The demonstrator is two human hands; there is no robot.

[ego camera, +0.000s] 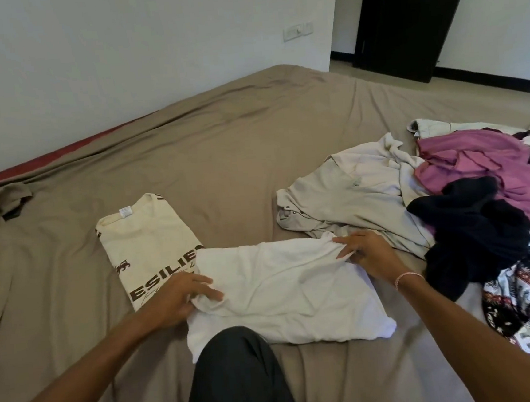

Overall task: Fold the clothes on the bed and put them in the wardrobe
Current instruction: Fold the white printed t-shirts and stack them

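A white garment (284,292) lies spread on the brown bed sheet (209,161) in front of my knee. My left hand (182,293) grips its left edge, the cloth bunched under the fingers. Its upper right corner is pinched by my right hand (366,254). A folded cream T-shirt (147,243) with brown lettering lies to the left, partly under the white garment.
A heap of unfolded clothes fills the right side: a beige shirt (353,199), a purple garment (478,166), a black garment (474,230) and a patterned cloth (529,306). My dark-trousered knee (237,376) rests on the bed. A dark door (408,18) stands at the back right.
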